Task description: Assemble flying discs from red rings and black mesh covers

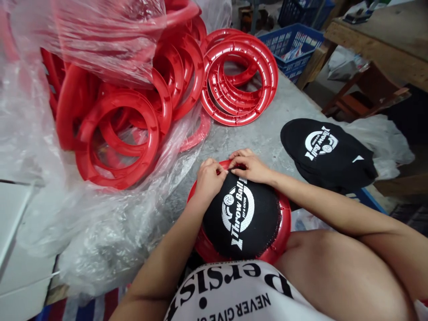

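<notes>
A red plastic ring (284, 225) rests against my lap at the table's near edge. A black mesh disc (242, 218) printed "Throw Ball" lies stretched over it. My left hand (209, 178) and my right hand (252, 166) meet at the ring's far rim. Both pinch the edge of the black mesh there, fingers curled tight against the red rim.
A heap of red rings (120, 120) spills from a clear plastic bag (100, 223) at the left. More red rings (239, 80) lie flat further back. A stack of black printed mesh discs (327, 151) sits at the right. Blue crates (294, 44) and a wooden bench (381, 44) stand beyond.
</notes>
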The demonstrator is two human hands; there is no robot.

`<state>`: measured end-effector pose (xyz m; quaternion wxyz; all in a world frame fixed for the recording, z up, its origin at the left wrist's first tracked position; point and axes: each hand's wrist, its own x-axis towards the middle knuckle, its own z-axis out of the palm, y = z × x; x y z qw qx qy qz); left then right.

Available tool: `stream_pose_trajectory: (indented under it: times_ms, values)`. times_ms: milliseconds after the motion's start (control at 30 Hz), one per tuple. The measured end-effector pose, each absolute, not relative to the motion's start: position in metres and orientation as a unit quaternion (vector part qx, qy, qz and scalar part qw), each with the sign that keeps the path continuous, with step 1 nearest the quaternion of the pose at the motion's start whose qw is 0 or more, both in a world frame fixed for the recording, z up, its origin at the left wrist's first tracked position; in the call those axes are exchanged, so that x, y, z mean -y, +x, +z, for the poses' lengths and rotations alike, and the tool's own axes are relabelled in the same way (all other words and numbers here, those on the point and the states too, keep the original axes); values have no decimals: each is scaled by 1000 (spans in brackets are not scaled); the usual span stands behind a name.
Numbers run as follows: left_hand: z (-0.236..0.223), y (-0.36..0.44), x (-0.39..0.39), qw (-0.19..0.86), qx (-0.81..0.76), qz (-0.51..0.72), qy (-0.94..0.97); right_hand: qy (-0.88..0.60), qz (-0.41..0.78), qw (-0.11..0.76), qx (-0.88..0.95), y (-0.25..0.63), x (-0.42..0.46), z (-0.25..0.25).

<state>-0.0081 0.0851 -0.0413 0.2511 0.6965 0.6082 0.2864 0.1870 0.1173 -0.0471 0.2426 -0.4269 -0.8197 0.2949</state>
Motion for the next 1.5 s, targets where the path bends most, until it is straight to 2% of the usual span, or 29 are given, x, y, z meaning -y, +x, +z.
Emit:
stream_pose_trajectory:
  times_ms: [167, 400, 667, 967, 1067, 1500]
  values:
    - [-42, -13, -87, 286, -601, 298, 684, -431, 275, 209, 834, 185, -116, -45]
    - [-44, -10, -89, 254, -621, 295, 681, -438, 284, 207, 828, 185, -118, -47]
    - [-45, -12, -93, 297, -617, 299, 665, -447, 288, 197, 824, 184, -117, -46]
    - [-49, -12, -95, 299, -615, 308, 662, -491, 309, 149, 801, 165, -139, -41]
    - [-49, -12, -95, 301, -615, 306, 662, -499, 331, 156, 786, 161, -142, -44]
    - [-49, -12, -95, 303, -615, 308, 660, -516, 301, 177, 782, 162, -132, -46]
